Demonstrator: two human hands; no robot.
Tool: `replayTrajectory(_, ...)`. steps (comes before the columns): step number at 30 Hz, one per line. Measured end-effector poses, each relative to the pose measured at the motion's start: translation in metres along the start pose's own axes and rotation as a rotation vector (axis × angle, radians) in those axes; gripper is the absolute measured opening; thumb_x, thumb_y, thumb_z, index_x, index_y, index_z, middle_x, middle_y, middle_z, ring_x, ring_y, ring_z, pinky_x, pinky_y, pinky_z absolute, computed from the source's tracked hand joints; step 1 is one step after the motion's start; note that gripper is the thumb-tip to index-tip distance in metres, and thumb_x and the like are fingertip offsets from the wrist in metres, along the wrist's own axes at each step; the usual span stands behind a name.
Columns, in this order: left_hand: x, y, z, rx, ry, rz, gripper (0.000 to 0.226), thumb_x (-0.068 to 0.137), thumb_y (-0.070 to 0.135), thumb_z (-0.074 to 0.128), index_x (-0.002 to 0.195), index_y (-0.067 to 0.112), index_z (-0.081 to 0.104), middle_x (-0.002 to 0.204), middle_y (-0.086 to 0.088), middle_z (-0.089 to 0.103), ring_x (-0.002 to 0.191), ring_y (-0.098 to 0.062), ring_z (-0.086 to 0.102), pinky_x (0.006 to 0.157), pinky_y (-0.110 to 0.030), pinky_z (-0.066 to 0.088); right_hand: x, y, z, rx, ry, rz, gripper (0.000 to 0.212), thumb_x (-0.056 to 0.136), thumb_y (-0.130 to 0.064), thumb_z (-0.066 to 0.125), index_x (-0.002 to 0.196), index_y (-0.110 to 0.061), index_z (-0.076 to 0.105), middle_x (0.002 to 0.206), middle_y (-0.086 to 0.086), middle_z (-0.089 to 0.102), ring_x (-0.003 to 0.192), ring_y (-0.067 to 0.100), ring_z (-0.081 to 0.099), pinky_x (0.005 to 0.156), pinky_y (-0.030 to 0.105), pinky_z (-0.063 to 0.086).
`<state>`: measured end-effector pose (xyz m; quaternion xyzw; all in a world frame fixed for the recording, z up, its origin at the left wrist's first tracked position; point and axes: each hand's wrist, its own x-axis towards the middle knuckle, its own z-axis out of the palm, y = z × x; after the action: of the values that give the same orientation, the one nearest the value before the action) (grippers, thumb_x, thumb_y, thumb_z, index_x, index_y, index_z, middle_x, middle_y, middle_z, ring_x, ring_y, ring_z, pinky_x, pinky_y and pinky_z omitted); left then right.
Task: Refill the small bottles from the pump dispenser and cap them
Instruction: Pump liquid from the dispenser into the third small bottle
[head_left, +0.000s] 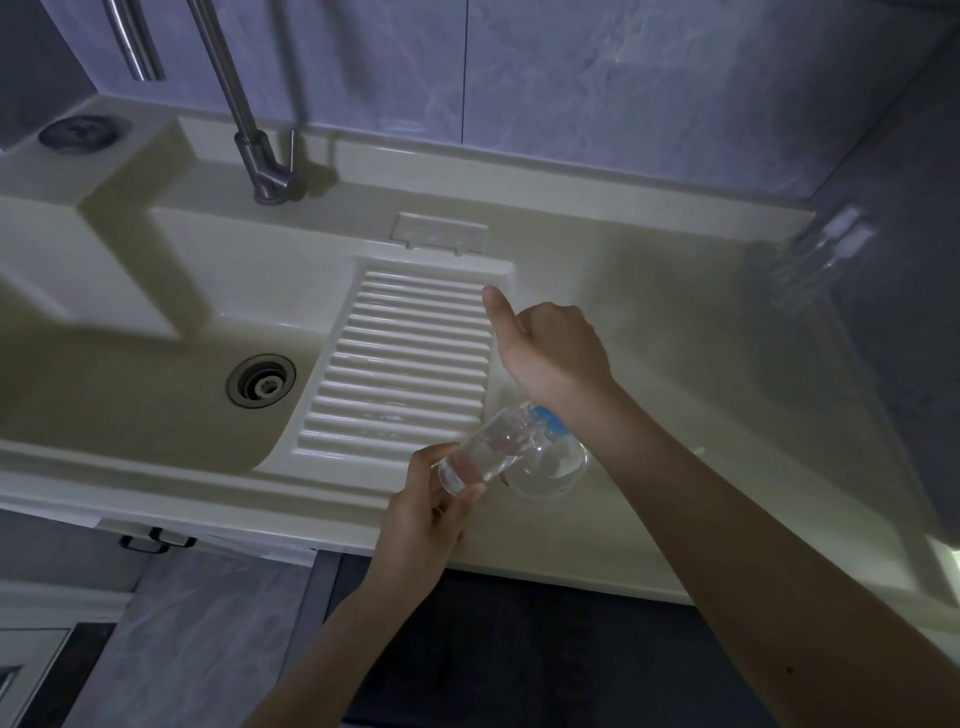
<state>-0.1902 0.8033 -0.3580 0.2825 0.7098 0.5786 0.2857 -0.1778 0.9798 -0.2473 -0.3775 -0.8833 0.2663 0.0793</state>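
The left hand (426, 514) is closest to me, at the front edge of the counter (649, 291). Its fingers and thumb pinch a small clear bottle (480, 457), tilted, with the mouth going toward the pump dispenser (545, 462). The dispenser is clear with a blue part on top and stands near the front edge, just right of the ribbed drainboard (405, 364). The right hand (556, 348) is above it, fingers curled and thumb sticking out; the wrist hides the pump head, so I cannot tell if the hand presses it or holds anything.

I think the step is filling this bottle. To do it well, the mouth should sit directly under the nozzle before pressing, and the press should be slow, because the opening looks narrow and liquid may run on the fingers.

More small bottles (815, 254) wait at the back right corner, blurred, well apart from the hands. The sink (156, 405) with its drain (261, 387) and the faucet (260, 156) are on the left side. Nothing stands between the hands and the dispenser.
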Motion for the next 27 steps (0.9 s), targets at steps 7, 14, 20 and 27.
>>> replayTrajectory(7,0.003,0.008,-0.002,-0.045,0.003,0.072,0.031,0.091,0.007,0.058,0.111,0.027,0.047,0.08,0.015,0.061,0.053,-0.007,0.051,0.053,-0.022,0.045,0.007,-0.002,-0.012,0.13,-0.018,0.026,0.086,0.092,-0.067,0.015,0.082,-0.002,0.071,0.082,0.008,0.072,0.073,0.023,0.067,0.081,0.036,0.053)
replayTrajectory(14,0.005,0.006,-0.003,-0.026,0.002,0.075,0.031,0.09,0.008,0.06,0.112,0.027,0.048,0.086,0.011,0.063,0.052,-0.012,0.05,0.054,-0.028,0.048,0.004,-0.004,-0.013,0.065,-0.02,0.037,0.086,0.092,-0.067,0.012,0.08,-0.005,0.071,0.079,0.006,0.071,0.071,0.022,0.065,0.078,0.033,0.051)
replayTrajectory(20,0.004,0.005,0.0,-0.023,0.006,0.044,0.031,0.09,0.008,0.059,0.113,0.026,0.046,0.083,0.015,0.062,0.052,-0.011,0.05,0.055,-0.026,0.048,0.0,-0.007,-0.01,-0.116,0.064,-0.022,0.072,0.096,-0.061,0.015,0.051,-0.012,0.044,0.054,0.001,0.048,0.052,0.017,0.047,0.05,0.028,0.03)
replayTrajectory(27,0.002,0.001,0.0,-0.007,0.0,0.014,0.029,0.09,0.012,0.06,0.11,0.029,0.047,0.078,0.014,0.064,0.052,-0.006,0.051,0.054,-0.024,0.046,-0.001,-0.004,-0.003,-0.171,0.022,0.004,0.071,0.096,-0.061,0.015,0.05,-0.012,0.041,0.052,0.0,0.045,0.051,0.017,0.044,0.05,0.027,0.027)
